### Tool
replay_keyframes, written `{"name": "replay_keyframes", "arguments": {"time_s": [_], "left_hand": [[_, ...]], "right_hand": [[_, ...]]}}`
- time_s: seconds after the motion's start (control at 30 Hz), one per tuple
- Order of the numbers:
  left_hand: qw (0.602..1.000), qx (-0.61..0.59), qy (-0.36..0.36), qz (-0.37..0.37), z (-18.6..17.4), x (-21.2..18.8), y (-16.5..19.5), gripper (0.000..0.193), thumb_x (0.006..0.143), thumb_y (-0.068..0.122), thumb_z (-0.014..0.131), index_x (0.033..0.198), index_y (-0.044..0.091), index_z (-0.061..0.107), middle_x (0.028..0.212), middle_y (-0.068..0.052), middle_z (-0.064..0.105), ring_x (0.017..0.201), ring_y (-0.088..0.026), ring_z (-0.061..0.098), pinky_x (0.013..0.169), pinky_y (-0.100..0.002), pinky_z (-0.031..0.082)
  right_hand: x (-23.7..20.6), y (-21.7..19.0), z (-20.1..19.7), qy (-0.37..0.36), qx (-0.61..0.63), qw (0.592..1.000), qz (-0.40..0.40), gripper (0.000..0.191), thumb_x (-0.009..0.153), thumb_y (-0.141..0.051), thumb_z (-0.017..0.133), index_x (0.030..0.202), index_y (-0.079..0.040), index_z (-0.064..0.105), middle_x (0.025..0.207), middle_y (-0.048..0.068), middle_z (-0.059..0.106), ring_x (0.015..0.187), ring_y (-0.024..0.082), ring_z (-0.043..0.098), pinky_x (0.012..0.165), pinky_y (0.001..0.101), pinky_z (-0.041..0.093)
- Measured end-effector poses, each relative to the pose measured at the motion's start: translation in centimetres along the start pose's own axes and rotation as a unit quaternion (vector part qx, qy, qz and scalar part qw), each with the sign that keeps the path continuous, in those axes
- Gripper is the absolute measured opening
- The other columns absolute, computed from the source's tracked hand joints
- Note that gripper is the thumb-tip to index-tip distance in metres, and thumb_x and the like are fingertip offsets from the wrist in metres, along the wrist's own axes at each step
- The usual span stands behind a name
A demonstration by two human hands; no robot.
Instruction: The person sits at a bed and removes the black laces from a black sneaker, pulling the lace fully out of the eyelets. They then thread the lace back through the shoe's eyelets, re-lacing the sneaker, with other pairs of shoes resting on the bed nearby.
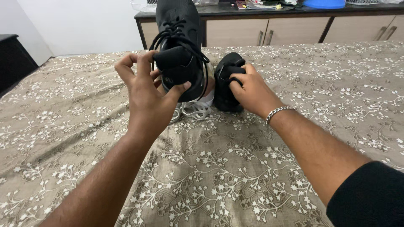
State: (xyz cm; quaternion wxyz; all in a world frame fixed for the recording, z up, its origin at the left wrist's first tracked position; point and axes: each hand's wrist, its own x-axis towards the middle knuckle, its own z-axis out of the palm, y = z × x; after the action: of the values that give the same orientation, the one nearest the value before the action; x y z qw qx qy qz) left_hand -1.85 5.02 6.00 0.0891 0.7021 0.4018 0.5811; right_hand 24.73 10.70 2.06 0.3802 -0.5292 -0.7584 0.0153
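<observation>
Both forearms came in from the near edge of the bed, over the brown floral bedspread (219, 168), right wrist wearing a silver bracelet (277, 111) and a dark sleeve (370, 193) at the elbow. Left hand (147, 90) was grasping the raised black sneaker (179, 46) at the heel end, thumb pressed on the heel collar, fingers curled near the black laces (172, 31); shoe tilted toe-up, sole facing away. Right hand (252, 90) was clenched around the second black sneaker (227, 84), which rested on the bedspread just beside the first, around mid-bed toward the far edge. Something white (198, 107) with cord-like loops sat under and between the two shoes; couldn't tell exactly what it was. Handling read: knit upper looked soft and would deform under a pinch, sole stiffer, whole shoe probably light; heel collar or midsole looked like the firm hold, laces loose and liable to snag. Bedspread was soft and wrinkled, so poor support for standing a shoe upright. Plenty of open bedspread to left, right and near side. Beyond the far edge, a wooden cabinet (294, 29) with clutter on its dark top, a blue object (324, 3) among it; dark furniture (14, 59) off the left edge.
</observation>
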Motion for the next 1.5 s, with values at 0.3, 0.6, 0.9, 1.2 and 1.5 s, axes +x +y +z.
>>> {"name": "replay_keyframes", "arguments": {"time_s": [0.3, 0.6, 0.9, 1.2, 1.5], "left_hand": [[0.999, -0.042, -0.023, -0.005, 2.3, 1.8, 1.8, 0.066, 0.082, 0.002, 0.084, 0.132, -0.003, 0.04, 0.134, -0.017, 0.024, 0.127, -0.035, 0.061, 0.089, -0.027, 0.058], [0.996, 0.044, -0.035, 0.073, 9.3, 1.6, 3.4, 0.079, 0.074, 0.015, 0.095, 0.137, 0.006, 0.048, 0.131, -0.02, 0.036, 0.117, -0.045, 0.063, 0.098, -0.048, 0.055], [0.985, 0.04, -0.145, -0.082, 13.2, 1.0, 1.7, 0.076, 0.077, 0.016, 0.087, 0.138, 0.012, 0.043, 0.137, -0.019, 0.035, 0.113, -0.05, 0.063, 0.097, -0.053, 0.052], [0.982, 0.08, -0.145, -0.09, 13.2, 0.4, 0.8, 0.082, 0.079, 0.017, 0.086, 0.143, 0.007, 0.035, 0.146, -0.02, 0.032, 0.113, -0.051, 0.061, 0.095, -0.054, 0.052], [0.933, 0.35, -0.077, 0.034, 8.1, 1.2, -0.4, 0.074, 0.081, 0.037, 0.09, 0.14, 0.017, 0.05, 0.135, -0.018, 0.043, 0.122, -0.036, 0.055, 0.1, -0.051, 0.047]], "right_hand": [[-0.1, 1.7, -4.5, 0.205, 0.001, 0.975, -0.081, 0.023, 0.096, -0.011, 0.058, 0.107, 0.004, 0.071, 0.123, 0.023, 0.057, 0.111, 0.038, 0.062, 0.099, 0.0436, 0.05], [-5.7, 4.2, -10.6, 0.28, -0.091, 0.952, -0.079, 0.015, 0.1, -0.005, 0.059, 0.104, 0.005, 0.07, 0.128, 0.021, 0.055, 0.117, 0.036, 0.06, 0.103, 0.0432, 0.05], [-8.7, 3.9, -10.9, 0.28, -0.087, 0.955, -0.048, 0.012, 0.095, -0.003, 0.06, 0.098, 0.004, 0.069, 0.121, 0.02, 0.053, 0.114, 0.035, 0.059, 0.1, 0.0433, 0.049], [-9.2, 2.4, -8.4, 0.267, -0.053, 0.961, -0.045, 0.011, 0.093, -0.003, 0.06, 0.096, 0.004, 0.068, 0.12, 0.018, 0.055, 0.112, 0.034, 0.06, 0.098, 0.0418, 0.05], [-9.1, 1.5, -7.7, 0.26, -0.038, 0.963, -0.056, 0.014, 0.093, -0.004, 0.058, 0.098, 0.005, 0.068, 0.121, 0.019, 0.054, 0.112, 0.034, 0.06, 0.098, 0.0414, 0.05]]}}
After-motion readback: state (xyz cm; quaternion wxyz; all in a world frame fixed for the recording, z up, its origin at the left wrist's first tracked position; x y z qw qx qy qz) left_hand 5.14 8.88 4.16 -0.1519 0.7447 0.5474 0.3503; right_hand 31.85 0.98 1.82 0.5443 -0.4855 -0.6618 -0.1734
